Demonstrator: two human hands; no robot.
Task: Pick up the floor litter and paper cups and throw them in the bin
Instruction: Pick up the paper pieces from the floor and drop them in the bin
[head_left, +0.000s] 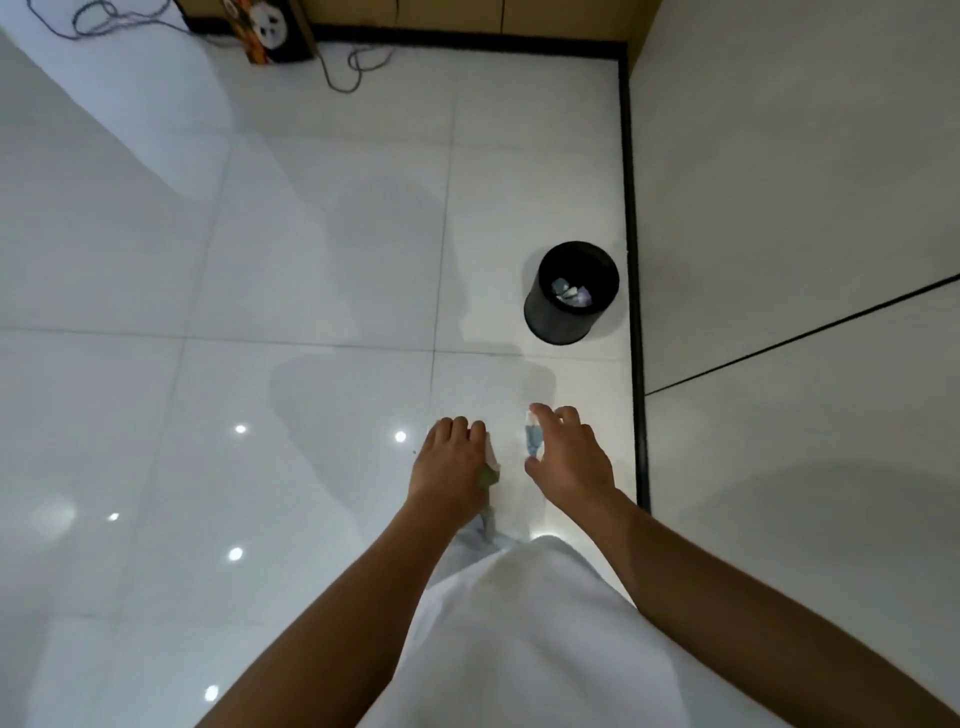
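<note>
A round black bin (550, 322) stands on the white tiled floor near the right wall, with crumpled litter (571, 296) lying inside it. My left hand (451, 470) grips a piece of paper litter (491, 467), pale with a green patch; most of it is hidden under the fingers. My right hand (569, 457) holds a small white and blue piece of litter (533, 439) between thumb and fingers. Both hands are stretched forward, short of the bin and to its near side.
A black skirting strip (632, 260) edges the wall on the right. At the far end lie a dark patterned box (265, 28) and loose cables (343, 73). My white clothing (545, 639) fills the bottom of the view.
</note>
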